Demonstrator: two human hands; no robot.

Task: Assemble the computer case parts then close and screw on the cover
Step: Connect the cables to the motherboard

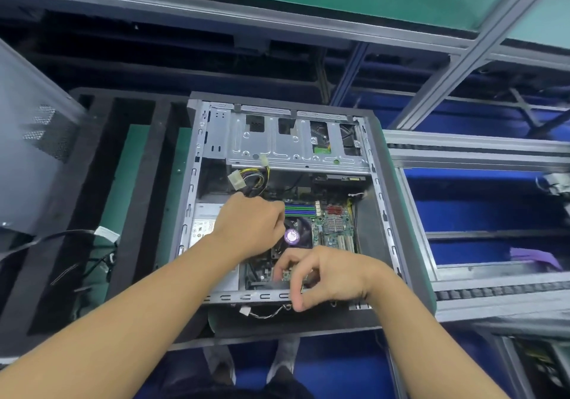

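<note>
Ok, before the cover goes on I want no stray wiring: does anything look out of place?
Yes. A thin wire with a white plug hangs outside the case's near rim, where closing up could pinch it. A white power connector also dangles unplugged below the drive cage.

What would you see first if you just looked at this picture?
The open computer case in the middle, its green board and coloured wires showing. Both hands reach inside: the left hand beside the fan with the round purple sticker, the right hand at the near edge. What they hold is hidden.
</note>
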